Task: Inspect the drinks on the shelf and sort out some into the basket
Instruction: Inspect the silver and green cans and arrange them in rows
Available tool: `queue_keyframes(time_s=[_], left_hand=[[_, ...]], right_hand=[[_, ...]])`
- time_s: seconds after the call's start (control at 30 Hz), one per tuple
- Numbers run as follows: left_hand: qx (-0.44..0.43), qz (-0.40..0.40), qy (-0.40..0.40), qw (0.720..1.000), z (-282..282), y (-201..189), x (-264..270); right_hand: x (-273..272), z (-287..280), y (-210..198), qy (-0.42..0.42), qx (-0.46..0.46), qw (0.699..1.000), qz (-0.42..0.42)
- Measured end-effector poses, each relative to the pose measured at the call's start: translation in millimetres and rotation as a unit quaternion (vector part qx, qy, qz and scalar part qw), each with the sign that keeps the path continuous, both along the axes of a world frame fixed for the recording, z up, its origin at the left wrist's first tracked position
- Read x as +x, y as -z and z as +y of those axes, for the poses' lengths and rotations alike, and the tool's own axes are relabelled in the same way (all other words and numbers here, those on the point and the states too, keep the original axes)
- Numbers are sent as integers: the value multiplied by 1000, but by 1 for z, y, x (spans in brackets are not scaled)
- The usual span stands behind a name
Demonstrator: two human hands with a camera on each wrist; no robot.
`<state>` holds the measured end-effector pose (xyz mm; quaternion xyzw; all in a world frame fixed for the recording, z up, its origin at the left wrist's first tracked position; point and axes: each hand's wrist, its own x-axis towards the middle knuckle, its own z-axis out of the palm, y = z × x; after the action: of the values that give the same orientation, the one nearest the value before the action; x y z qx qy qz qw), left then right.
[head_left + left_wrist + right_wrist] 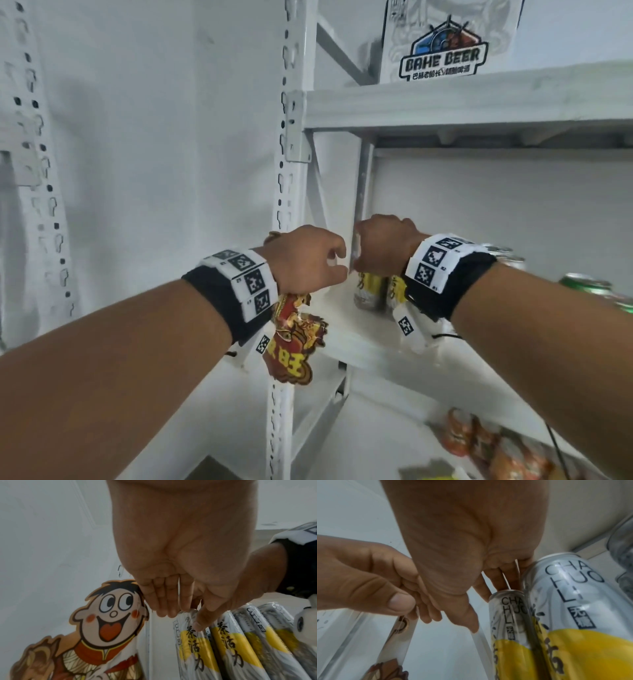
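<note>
White-and-yellow tea cans (368, 291) (193, 649) (573, 601) stand in a row at the left end of the middle shelf (363, 346). A thin clear plastic wrap (148, 635) (477, 646) hangs around them. My left hand (337, 270) (181, 618) (409, 608) pinches thumb against curled fingers, apparently on that wrap, just left of the cans. My right hand (356, 253) (486, 608) is bent over the can tops, with wrap edges showing between its fingers. A red and gold cartoon-boy pack (294, 335) (111, 615) hangs below my left hand by the post. No basket is in view.
The white slotted shelf post (287, 171) stands right beside my left hand. A Bahe Beer carton (448, 44) sits on the shelf above. Green cans (585, 282) stand further right, and orange packs (479, 442) lie on the shelf below.
</note>
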<state>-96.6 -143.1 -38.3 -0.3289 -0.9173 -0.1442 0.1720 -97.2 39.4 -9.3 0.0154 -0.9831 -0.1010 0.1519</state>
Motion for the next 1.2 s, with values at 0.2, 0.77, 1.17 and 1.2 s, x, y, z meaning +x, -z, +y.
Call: queue_keyframes(time_s=[0.2, 0.77, 1.17, 1.2], left_hand=[[14, 12, 71, 997, -12, 4, -2], [14, -32, 78, 996, -2, 20, -23], [163, -208, 273, 925, 129, 34, 10], [170, -217, 284, 919, 141, 36, 16]], right_hand=[[6, -9, 5, 24, -51, 998, 36], [38, -16, 12, -23, -37, 994, 96], [140, 62, 5, 14, -275, 950, 144], [146, 74, 7, 21, -291, 945, 150]])
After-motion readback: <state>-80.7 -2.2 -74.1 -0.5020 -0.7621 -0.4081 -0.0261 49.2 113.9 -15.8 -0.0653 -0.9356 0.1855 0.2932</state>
